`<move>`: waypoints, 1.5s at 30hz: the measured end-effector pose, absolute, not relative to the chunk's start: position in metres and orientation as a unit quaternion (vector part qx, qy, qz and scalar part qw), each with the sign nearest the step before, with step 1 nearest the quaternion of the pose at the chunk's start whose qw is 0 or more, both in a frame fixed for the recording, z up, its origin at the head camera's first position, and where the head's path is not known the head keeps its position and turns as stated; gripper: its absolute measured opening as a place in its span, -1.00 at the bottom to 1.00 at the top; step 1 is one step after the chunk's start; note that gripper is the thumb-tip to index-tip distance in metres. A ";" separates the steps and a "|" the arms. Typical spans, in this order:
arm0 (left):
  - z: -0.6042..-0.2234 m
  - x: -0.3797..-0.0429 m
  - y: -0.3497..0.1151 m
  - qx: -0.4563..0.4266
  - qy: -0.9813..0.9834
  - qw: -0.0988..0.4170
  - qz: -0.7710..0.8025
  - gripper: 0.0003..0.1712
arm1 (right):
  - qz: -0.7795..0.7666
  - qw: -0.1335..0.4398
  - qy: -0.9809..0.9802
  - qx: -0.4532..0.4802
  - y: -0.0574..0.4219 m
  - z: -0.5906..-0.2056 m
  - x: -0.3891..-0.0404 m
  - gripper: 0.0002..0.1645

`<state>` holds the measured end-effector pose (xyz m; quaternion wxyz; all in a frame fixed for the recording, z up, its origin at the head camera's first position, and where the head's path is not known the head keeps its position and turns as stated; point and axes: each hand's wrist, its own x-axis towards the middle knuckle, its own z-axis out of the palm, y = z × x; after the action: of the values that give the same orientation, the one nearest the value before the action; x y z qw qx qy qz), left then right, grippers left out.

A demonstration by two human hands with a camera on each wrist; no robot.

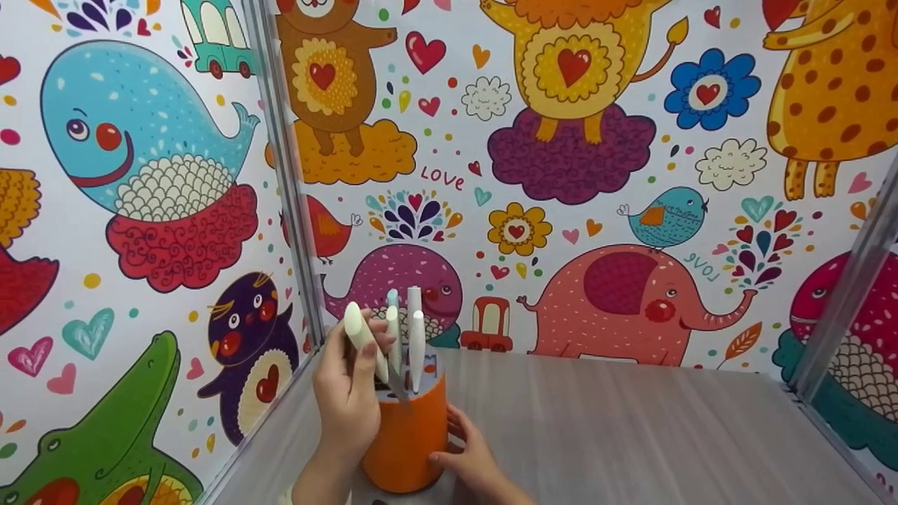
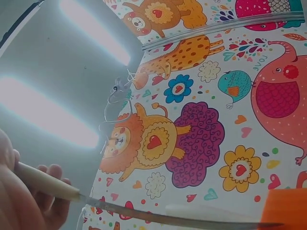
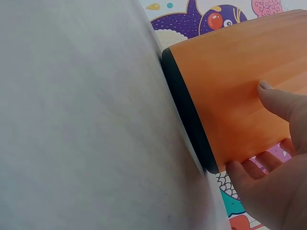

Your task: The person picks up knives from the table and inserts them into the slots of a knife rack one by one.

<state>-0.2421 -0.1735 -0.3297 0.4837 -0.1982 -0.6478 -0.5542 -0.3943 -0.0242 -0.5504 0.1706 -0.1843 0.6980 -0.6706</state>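
Note:
My left hand [image 1: 347, 396] grips a knife [image 1: 357, 330] by its cream handle. In the head view its blade slants down over the front rim of an orange knife block [image 1: 407, 445]. The left wrist view shows the knife's long bare blade [image 2: 144, 214] outside the slots, its tip overlapping the orange block [image 2: 285, 206]. Several other handles [image 1: 417, 351] stand upright in the block. Low on the block's right side, my right hand [image 1: 473, 452] holds it, thumb and fingers spread around the orange wall [image 3: 230, 96]. The block's dark base sits on the table.
The grey wood-grain table [image 1: 596, 421] stretches to the right of the block. Printed cartoon panels [image 1: 547, 175] stand behind and at both sides, joined by a metal corner post [image 1: 284, 168] on the left. Lit ceiling tubes [image 2: 48, 110] appear overhead.

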 end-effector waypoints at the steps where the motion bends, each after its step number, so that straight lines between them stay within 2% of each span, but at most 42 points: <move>1: -0.327 -0.243 -0.174 -0.200 -0.644 0.485 -0.557 -0.65 | -0.670 0.171 0.699 -0.182 -0.025 -0.550 -0.394 0.06; 9: -0.319 -0.246 -0.170 -0.201 -0.632 0.492 -0.564 -0.63 | -0.667 0.162 0.701 -0.193 -0.024 -0.551 -0.393 0.08; 16: -0.308 -0.255 -0.166 -0.237 -0.613 0.528 -0.537 -0.64 | -0.663 0.158 0.706 -0.190 -0.018 -0.547 -0.399 0.08; 20: -0.308 -0.260 -0.166 -0.229 -0.617 0.541 -0.523 -0.65 | -0.663 0.165 0.705 -0.191 -0.019 -0.548 -0.399 0.07; 33: -0.322 -0.268 -0.161 -0.210 -0.651 0.544 -0.486 -0.64 | -0.658 0.159 0.709 -0.197 -0.021 -0.552 -0.397 0.06; 45: -0.329 -0.269 -0.160 -0.207 -0.621 0.535 -0.534 -0.63 | -0.658 0.160 0.707 -0.205 -0.022 -0.551 -0.398 0.05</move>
<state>-0.2690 -0.1603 -0.3287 0.5348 -0.2066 -0.6214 -0.5341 -0.3978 -0.0216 -0.5508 0.1599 -0.2050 0.7067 -0.6580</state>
